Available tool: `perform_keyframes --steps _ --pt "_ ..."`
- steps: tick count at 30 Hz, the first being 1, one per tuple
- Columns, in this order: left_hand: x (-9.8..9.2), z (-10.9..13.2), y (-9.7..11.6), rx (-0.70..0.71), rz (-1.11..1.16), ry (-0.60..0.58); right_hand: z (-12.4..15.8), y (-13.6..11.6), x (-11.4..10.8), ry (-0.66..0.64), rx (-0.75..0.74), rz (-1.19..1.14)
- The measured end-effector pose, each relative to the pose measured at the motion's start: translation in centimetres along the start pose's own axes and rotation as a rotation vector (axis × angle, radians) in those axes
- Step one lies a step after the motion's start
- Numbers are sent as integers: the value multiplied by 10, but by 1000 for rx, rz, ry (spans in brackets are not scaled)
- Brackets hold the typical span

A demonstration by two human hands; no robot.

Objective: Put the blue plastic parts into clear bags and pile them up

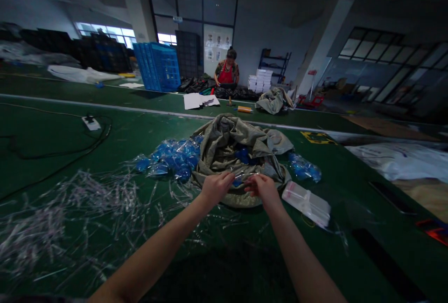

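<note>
My left hand [217, 187] is closed, its thumb and fingers pinching one side of a small clear plastic bag [241, 175]. At the bag's other side, my right hand [263, 187] pinches with bent fingers. Something blue shows at the bag, though I cannot tell whether it lies inside or behind. Both hands are over the near rim of a grey-green cloth sack [224, 130], rolled open, with blue pieces [242, 154] inside. Blue items in clear bags [177, 156] are heaped left of the sack, and a few more bagged blue items [304, 168] lie to its right.
Clear plastic strips [87, 200] litter the green table at left. A stack of clear bags [307, 204] lies right of my hand. Also there are a power strip [91, 123] with cables, a dark flat object [388, 263] and white sheeting [402, 161]. Across the table a person [227, 73] works.
</note>
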State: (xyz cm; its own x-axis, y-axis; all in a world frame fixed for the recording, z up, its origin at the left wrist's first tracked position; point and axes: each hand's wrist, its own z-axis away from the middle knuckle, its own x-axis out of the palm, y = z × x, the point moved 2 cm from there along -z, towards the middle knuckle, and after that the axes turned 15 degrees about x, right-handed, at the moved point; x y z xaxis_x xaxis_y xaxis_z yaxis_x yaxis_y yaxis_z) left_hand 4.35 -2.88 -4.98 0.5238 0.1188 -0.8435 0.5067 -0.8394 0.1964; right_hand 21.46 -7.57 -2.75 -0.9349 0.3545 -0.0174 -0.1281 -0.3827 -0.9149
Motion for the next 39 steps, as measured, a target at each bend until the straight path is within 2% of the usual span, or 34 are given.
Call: perform_keyframes --steps 3,7,11,15,20,22,26,31,34,39 --pt "-6 -2 1 -34 157 -25 -2 -2 1 62 -128 166" --pt "-10 -9 1 -139 428 45 1 -5 8 140 -476 543" --pt "-7 -18 -7 -266 429 124 1 -2 19 126 -638 787" --pt "-8 -24 -9 -274 376 140 -2 -2 24 165 -698 857" --pt "-25 -27 5 -228 133 253 3 -10 25 409 -728 843" --pt "-31 -27 11 -210 58 282 8 -15 27 466 -759 814" --pt "-37 -28 18 -208 -54 273 16 -21 32 547 -843 834" --pt "-37 -24 17 -226 -187 276 22 -18 35 659 -887 870" --pt "-35 -20 14 -240 -218 284 22 -11 33 649 -873 859" --pt "-34 -19 6 -311 -205 294 14 -4 29 538 -814 828"
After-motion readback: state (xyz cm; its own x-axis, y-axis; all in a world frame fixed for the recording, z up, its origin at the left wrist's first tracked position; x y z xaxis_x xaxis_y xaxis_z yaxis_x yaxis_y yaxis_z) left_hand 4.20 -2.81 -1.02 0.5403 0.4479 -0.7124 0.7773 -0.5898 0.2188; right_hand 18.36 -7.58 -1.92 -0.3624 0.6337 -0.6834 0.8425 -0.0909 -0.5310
